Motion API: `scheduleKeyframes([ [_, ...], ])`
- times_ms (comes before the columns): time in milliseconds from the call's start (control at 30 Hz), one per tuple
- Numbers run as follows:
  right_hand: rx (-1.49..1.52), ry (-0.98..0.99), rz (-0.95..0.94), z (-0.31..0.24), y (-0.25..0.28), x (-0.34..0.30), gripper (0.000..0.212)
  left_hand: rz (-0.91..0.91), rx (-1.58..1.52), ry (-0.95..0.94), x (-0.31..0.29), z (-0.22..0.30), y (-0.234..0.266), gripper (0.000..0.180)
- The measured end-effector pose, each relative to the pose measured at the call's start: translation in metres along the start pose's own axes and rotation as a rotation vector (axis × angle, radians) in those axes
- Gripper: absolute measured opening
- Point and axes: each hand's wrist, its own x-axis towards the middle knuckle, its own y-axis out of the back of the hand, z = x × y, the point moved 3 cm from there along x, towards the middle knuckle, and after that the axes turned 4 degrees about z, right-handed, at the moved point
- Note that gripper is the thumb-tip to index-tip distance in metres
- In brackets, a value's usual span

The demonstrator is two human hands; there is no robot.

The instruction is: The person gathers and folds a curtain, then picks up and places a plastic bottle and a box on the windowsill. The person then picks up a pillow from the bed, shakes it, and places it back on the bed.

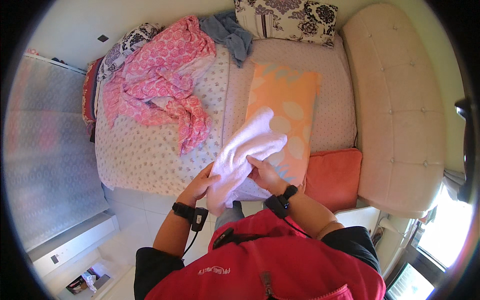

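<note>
A pale pink towel (250, 140) hangs between my two hands in front of my body, above the near edge of the bed. My left hand (199, 184) grips its left edge, with the thumb on top of the cloth. On the other side my right hand (264, 173) pinches the towel near its middle, thumb over the fabric. The towel's far end flops over an orange cloth with a pale leaf pattern (292, 100), which lies flat and folded on the bed. My fingers under the towel are partly hidden.
A crumpled pink rose-patterned blanket (165, 75) covers the bed's left part, beside a blue-grey cloth (230, 37). A patterned pillow (287, 20) lies at the far side. A coral cushion (334, 177) sits near right, against the tufted beige headboard (395, 110).
</note>
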Motion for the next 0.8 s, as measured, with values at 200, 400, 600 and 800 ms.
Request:
scheduleKeyframes([
  [200,-0.028,0.099,0.092,0.003,-0.004,-0.012,0.027,-0.037,-0.041,-0.098,-0.029,-0.004,0.007,0.104],
  [400,0.143,0.157,0.028,0.004,-0.04,-0.047,0.026,-0.174,-0.069,-0.267,-0.062,0.001,0.003,0.123],
  [600,0.431,0.39,0.16,0.024,-0.051,-0.071,0.025,0.027,0.389,-0.441,-0.063,0.005,-0.004,0.101],
  [800,0.163,0.633,0.563,0.074,-0.027,-0.13,0.036,-0.213,0.097,-0.06,-0.039,0.03,-0.015,0.036],
])
